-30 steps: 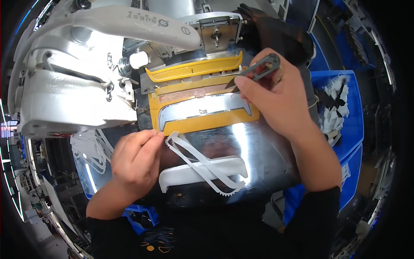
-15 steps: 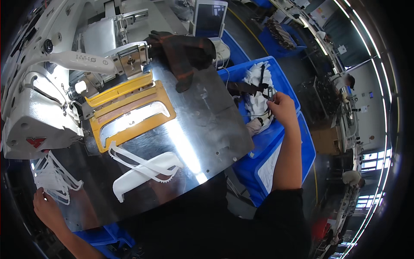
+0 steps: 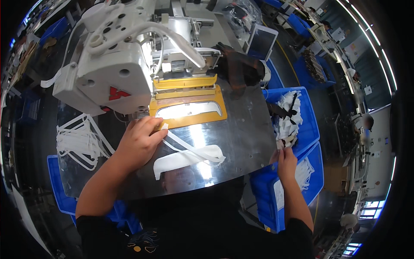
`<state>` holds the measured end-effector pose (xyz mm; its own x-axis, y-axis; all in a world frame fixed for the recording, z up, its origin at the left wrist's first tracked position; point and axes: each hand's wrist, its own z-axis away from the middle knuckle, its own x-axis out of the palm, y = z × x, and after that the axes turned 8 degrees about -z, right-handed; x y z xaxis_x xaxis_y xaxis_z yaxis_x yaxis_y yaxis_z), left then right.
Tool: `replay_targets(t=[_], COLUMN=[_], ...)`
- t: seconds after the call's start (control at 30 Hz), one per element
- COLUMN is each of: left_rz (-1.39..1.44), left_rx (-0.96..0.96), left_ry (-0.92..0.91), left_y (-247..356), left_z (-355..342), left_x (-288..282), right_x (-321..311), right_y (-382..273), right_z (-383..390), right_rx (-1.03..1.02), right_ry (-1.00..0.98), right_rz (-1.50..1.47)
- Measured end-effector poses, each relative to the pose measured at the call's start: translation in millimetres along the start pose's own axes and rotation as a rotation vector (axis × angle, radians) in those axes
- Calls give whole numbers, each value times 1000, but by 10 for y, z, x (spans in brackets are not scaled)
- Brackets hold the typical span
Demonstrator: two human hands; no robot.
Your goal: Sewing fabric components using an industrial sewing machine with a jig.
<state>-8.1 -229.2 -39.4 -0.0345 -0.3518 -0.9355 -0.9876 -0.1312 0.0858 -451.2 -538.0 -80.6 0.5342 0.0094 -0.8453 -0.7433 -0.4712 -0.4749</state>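
My left hand (image 3: 139,141) is closed at the lower left corner of the yellow template (image 3: 194,118), beside the end of a white looped strip (image 3: 177,138); what its fingers hold is unclear. The template frames a bright curved opening, with a yellow bar (image 3: 185,83) above it. The strip lies across a padded white piece (image 3: 177,163) on the steel table (image 3: 235,155). My right hand (image 3: 286,163) is low at the table's right edge beside the blue bins, its fingers closed round something small that I cannot make out.
A white sewing machine (image 3: 114,73) fills the upper left. Tangled white loops (image 3: 79,142) lie at the table's left. Dark cloth (image 3: 235,69) and a screen (image 3: 261,41) are at the back right. Blue bins (image 3: 310,134) with white and dark pieces stand right; more bins are below left.
My right hand went from the template, holding grey snips, out to the bins and then lower; the snips are no longer discernible. My left hand left the template for the loops and has returned.
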Motion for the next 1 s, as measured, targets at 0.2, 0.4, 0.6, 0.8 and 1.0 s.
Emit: replay_targets(t=[0.2, 0.4, 0.6, 0.8, 1.0], left_rz=[213, 284, 269, 250, 263], left_rx=[19, -4, -14, -75, -99], left_ry=[11, -13, 0, -9, -2], left_y=[-122, -176, -133, -82, -68], left_z=[8, -51, -107, 24, -1], left_x=[99, 114, 111, 99, 168], right_x=[-545, 797, 647, 631, 475], right_y=[107, -1340, -1299, -1428, -1334], right_z=[1710, -73, -117, -153, -115], right_rx=[199, 133, 99, -21, -105], right_ry=[-605, -997, -1240, -1391, -1621], right_rz=[194, 232, 235, 227, 241])
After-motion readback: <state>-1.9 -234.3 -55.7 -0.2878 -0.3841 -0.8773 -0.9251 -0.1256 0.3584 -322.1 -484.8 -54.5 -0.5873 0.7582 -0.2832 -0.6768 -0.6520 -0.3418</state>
